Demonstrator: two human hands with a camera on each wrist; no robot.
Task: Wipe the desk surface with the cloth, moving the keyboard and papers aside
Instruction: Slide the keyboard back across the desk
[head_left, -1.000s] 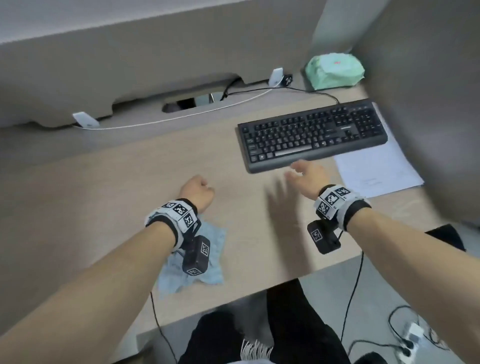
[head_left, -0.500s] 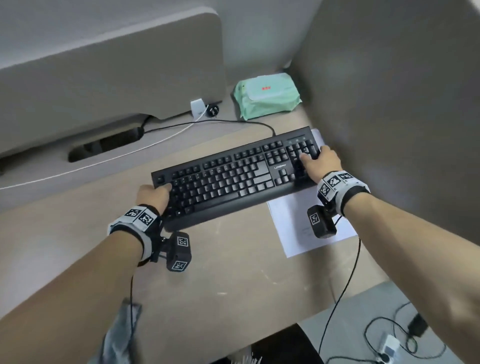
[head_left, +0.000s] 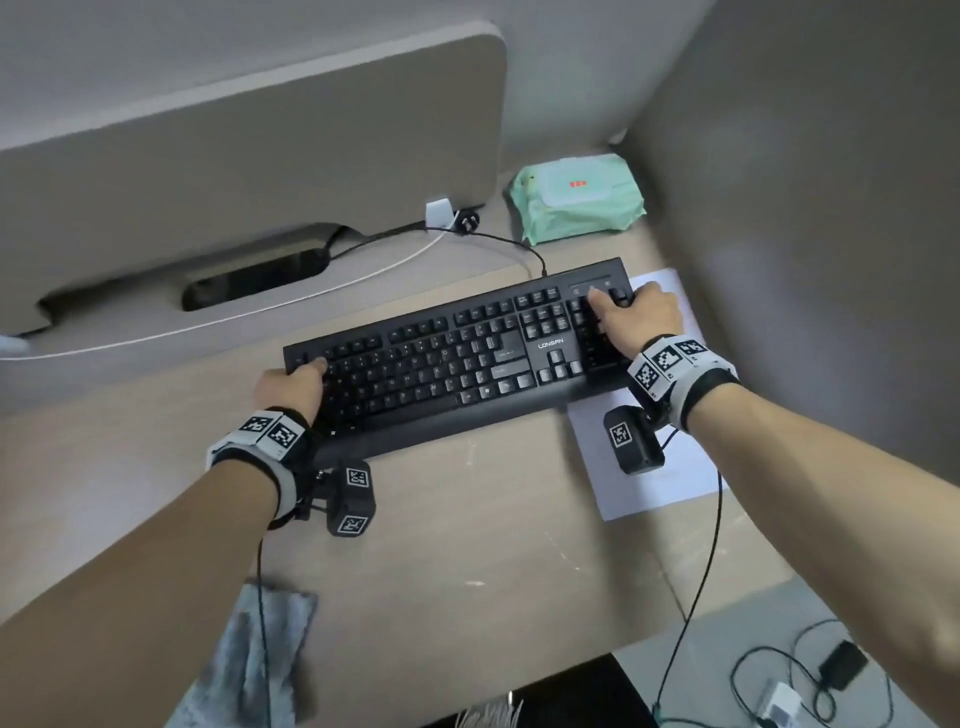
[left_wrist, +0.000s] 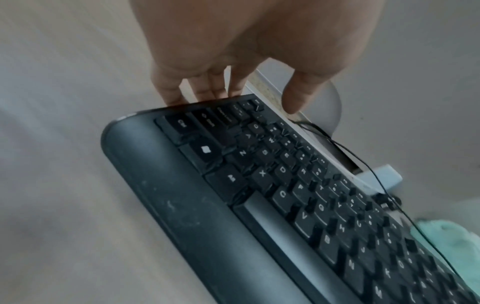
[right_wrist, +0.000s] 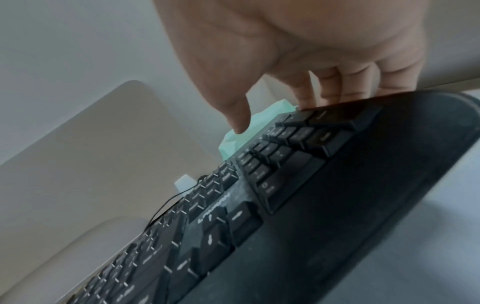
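Note:
A black keyboard lies across the middle of the beige desk. My left hand grips its left end; in the left wrist view the fingers curl over the end edge of the keyboard and the thumb hangs above the top row. My right hand grips the right end, with its fingers wrapped over the edge of the keyboard. White paper lies partly under the keyboard's right end. The grey-blue cloth lies at the front left edge, partly hidden by my left forearm.
A green wet-wipe pack sits in the back right corner. Partition walls close the back and the right side. A black cable and a white cable run along the back by a cable slot. More cables lie on the floor.
My left hand let go of the cloth, which now lies near the front edge. Both hands reached the keyboard's ends and now grip them. The view swung right.

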